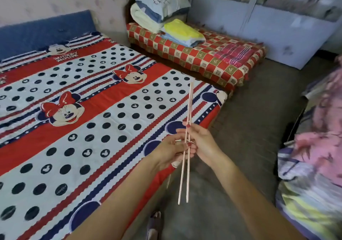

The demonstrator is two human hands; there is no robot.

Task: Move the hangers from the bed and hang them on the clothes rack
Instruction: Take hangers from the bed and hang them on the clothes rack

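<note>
Your hands meet over the near right corner of the bed (92,101), the left hand (172,150) just left of the right hand (201,143), both on the hangers (187,134) held edge-on between them. Behind the bed on the right lies a low mattress (203,60) with folded bedding (159,12) stacked on its far end. A wardrobe (277,26) stands behind it. Clothes (318,138) hang at your far right.

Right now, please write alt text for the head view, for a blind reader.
Both hands, left hand and right hand, hold thin pink hangers seen edge-on above the corner of a cartoon-print bed; hanging clothes show at right.
</note>
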